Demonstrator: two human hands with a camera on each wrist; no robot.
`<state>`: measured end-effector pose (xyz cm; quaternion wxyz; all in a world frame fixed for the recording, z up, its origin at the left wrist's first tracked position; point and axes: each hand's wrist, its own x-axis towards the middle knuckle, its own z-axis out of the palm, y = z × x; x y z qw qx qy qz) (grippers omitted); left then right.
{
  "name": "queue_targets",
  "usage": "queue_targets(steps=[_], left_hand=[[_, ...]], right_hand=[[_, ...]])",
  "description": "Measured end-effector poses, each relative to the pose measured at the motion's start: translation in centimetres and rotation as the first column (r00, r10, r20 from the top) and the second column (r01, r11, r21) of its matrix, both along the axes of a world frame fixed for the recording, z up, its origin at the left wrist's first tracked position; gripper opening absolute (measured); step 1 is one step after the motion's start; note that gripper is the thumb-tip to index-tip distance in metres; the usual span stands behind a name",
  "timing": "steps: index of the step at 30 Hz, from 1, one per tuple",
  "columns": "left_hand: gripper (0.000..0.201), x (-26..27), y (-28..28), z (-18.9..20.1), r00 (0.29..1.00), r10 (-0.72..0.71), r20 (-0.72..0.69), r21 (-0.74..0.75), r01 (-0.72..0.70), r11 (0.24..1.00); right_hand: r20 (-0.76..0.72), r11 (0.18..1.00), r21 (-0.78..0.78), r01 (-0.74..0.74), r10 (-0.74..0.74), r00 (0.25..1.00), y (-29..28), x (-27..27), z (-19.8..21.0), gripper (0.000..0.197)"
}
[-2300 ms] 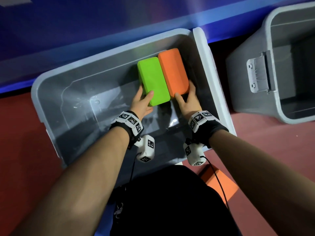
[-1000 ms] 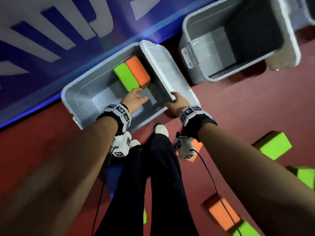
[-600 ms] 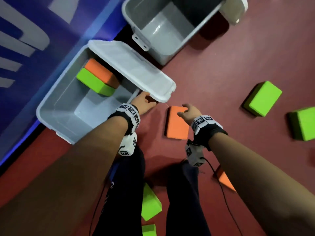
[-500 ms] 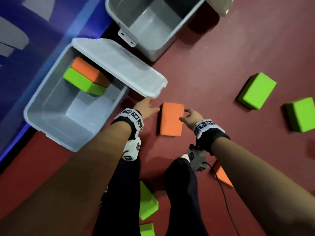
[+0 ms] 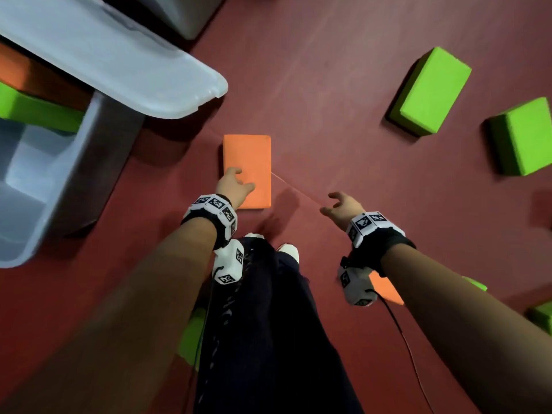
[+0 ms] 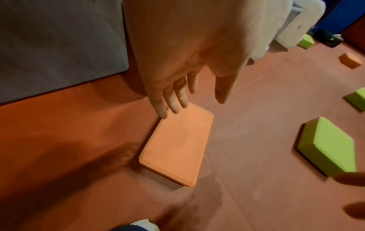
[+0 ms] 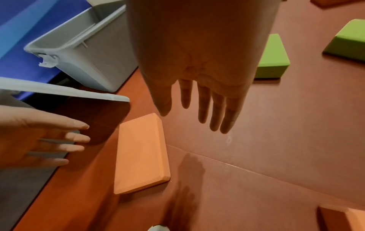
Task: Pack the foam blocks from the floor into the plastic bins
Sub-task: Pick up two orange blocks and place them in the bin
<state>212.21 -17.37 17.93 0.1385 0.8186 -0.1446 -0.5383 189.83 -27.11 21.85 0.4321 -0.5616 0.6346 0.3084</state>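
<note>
Red matting [image 5: 343, 70] covers the floor beneath us, with a blue wall [image 7: 23, 23] behind the bins. We stand with both arms stretched down and both hands empty.

Our left hand [image 5: 234, 186] hangs over the near end of an orange block [image 5: 247, 162] that lies flat on the floor. Its fingers [image 6: 173, 100] are straight and slightly spread, the thumb set apart from them. From the wrist view the fingertips sit above the block's far corner; we cannot tell whether they touch it.

Our right hand [image 5: 343, 204] hovers over bare floor to the right of that block, well apart from it. Its fingers [image 7: 215, 109] point down, loose and a little apart, gripping nothing.

To our left stands an open grey bin [image 5: 59, 174] with its lid [image 5: 113, 64] tipped out over the floor near the orange block. Inside it a green block [image 5: 35, 112] and another orange one [image 5: 15, 70] lie side by side. A second grey bin [image 7: 85, 51] stands behind it by the wall.

Two green blocks [image 5: 430, 91] [image 5: 522, 135] lie on the floor to our right, near each other. Part of an orange block [image 5: 385, 288] shows under our right forearm, and more green ones peek out at the right edge [image 5: 542, 318] and beside our dark trouser leg [image 5: 191, 339]. White shoe tips [image 5: 288, 251] show below our hands.
</note>
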Motion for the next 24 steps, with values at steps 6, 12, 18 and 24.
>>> queue_targets(steps=[6,12,18,24], left_hand=[[0.066,1.8,1.6,-11.2,0.99,0.041,0.133,0.059,-0.049,0.997],[0.083,4.0,2.8,-20.2,0.974,0.027,0.225,0.123,-0.056,0.991],[0.075,2.8,4.1,-24.9,0.949,0.31,0.053,0.057,-0.312,0.948],[0.127,1.3,4.9,-28.0,0.952,0.281,-0.118,0.075,-0.273,0.959]], right_hand=[[0.043,0.999,-0.023,-0.041,0.042,0.998,-0.5,1.1,-10.3,0.052],[0.071,0.998,-0.066,0.003,0.002,0.998,-2.8,1.6,-18.7,0.051],[0.09,0.999,-0.016,0.041,-0.039,0.995,-1.0,-0.5,-23.0,0.052],[0.106,0.983,-0.008,0.184,-0.182,0.978,0.7,-3.7,-23.9,0.052]])
